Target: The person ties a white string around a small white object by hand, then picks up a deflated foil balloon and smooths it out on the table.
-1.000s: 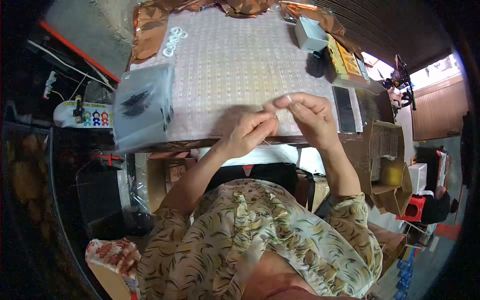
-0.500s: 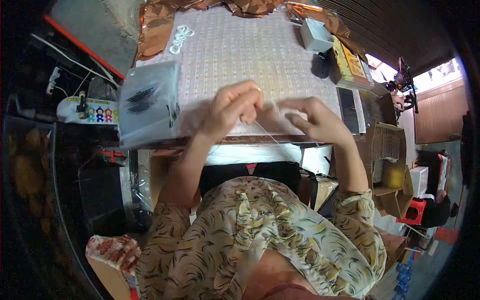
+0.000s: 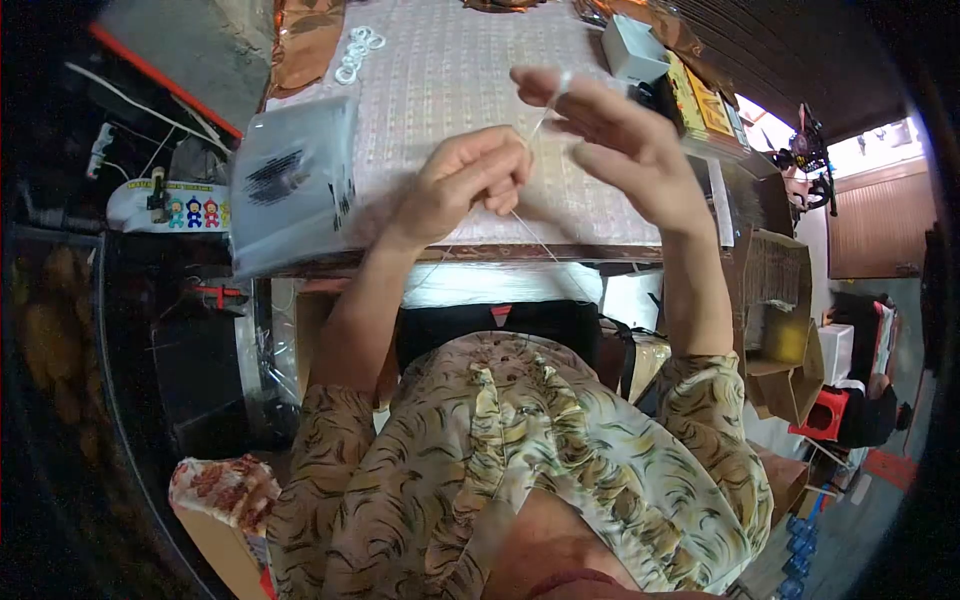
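Observation:
My left hand (image 3: 470,180) is closed in a pinch on a thin white string (image 3: 537,236) above the front part of the table. Below the fist the string runs down past the table's edge; its upper part stretches toward my right hand (image 3: 620,140). That hand is raised to the right, fingers stretched out and somewhat blurred, with a white band showing on one finger. Left of my hands lies a stack of clear plastic bags (image 3: 295,190) with black print. Several small white rings (image 3: 360,52) rest in a cluster farther back on the table.
A patterned cloth (image 3: 430,80) covers the table. At the back right stand a white box (image 3: 633,50) and a yellow box (image 3: 697,95). Brown foil wrapping (image 3: 305,45) lies along the far left side. An open cardboard box (image 3: 780,330) stands right of the table.
My right hand has moved up and away from my left, drawing the string between them. My left hand has risen slightly and stays closed.

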### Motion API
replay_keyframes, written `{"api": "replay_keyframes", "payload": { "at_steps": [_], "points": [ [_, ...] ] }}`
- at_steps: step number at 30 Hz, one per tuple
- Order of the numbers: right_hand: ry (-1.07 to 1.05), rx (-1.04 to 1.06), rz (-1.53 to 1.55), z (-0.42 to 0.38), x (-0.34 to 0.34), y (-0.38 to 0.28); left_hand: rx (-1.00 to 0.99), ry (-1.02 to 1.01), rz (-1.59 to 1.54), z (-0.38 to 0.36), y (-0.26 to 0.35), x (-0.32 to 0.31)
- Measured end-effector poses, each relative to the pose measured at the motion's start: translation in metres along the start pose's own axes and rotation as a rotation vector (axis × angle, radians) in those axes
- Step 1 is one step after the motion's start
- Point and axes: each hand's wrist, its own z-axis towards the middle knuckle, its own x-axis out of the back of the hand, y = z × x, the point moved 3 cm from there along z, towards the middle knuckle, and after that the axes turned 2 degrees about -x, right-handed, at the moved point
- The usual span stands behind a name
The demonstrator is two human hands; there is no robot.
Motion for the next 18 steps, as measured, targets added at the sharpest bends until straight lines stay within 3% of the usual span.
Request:
{"api": "replay_keyframes", "payload": {
  "at_steps": [2, 3, 4, 6, 7, 8, 10, 11, 12, 14, 15, 16, 18],
  "points": [
    [-0.183, -0.291, -0.954, -0.008, 0.014, 0.007, -0.063, 0.132, -0.054, -0.002, 0.008, 0.006],
    [-0.426, -0.446, -0.841, -0.008, 0.016, 0.012, -0.056, 0.164, -0.006, -0.003, 0.014, 0.009],
    [-0.431, -0.446, -0.84, -0.011, 0.019, 0.013, -0.057, 0.169, -0.006, -0.004, 0.012, 0.011],
    [-0.221, -0.369, -0.154, -0.013, 0.011, 0.004, -0.083, 0.067, 0.078, -0.004, 0.002, 0.01],
    [-0.131, -0.059, 0.1, 0.003, -0.007, -0.003, -0.049, 0.033, 0.104, -0.002, -0.003, 0.007],
    [-0.009, 0.032, -0.176, 0.009, 0.003, 0.0, -0.046, 0.03, 0.104, -0.003, 0.0, 0.006],
    [-0.151, -0.06, -0.882, -0.002, 0.02, 0.015, -0.048, 0.027, -0.029, -0.002, 0.012, 0.005],
    [-0.38, -0.311, -0.986, -0.004, 0.022, 0.023, -0.076, 0.155, 0.068, -0.002, 0.016, 0.006],
    [-0.382, -0.305, -0.988, -0.008, 0.025, 0.022, -0.08, 0.156, 0.072, -0.002, 0.015, 0.01],
    [-0.477, -0.354, -0.026, -0.022, 0.02, 0.015, -0.083, 0.143, 0.333, -0.001, 0.007, 0.018],
    [-0.211, -0.251, 0.037, -0.015, 0.012, 0.004, 0.004, 0.179, 0.175, -0.004, 0.0, 0.012],
    [-0.084, -0.024, -0.157, 0.002, -0.002, -0.007, 0.01, 0.178, 0.174, -0.004, -0.001, 0.011],
    [-0.104, -0.023, -0.818, 0.004, 0.018, 0.01, 0.037, 0.074, 0.0, -0.002, 0.001, 0.008]
  ]
}}
